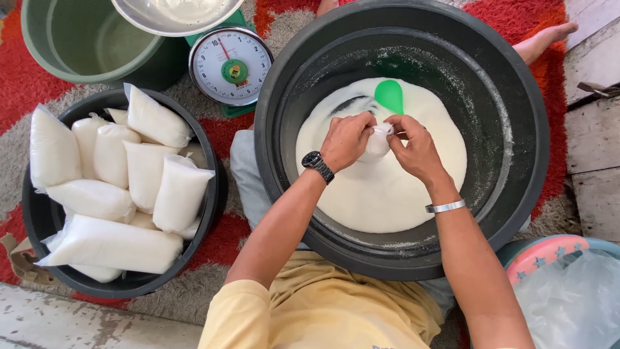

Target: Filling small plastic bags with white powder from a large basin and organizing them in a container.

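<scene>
A small clear plastic bag of white powder sits pinched between both hands at the centre of the frame, over the heap of white powder in the big black tub. The left hand is closed on the bag's left side, the right hand on its neck at the right; the bag's mouth points to the upper right, its long axis tilted that way. Just above the hands a green scoop lies in the powder. The tub's tall rim rings the hands, with open room over the powder on every side. At the left, a black basin is heaped with filled white bags. A dial scale carrying a metal bowl stands at the upper middle, beside a green bucket. All rest on a red and grey rug, with pale worn planks along the right edge.
</scene>
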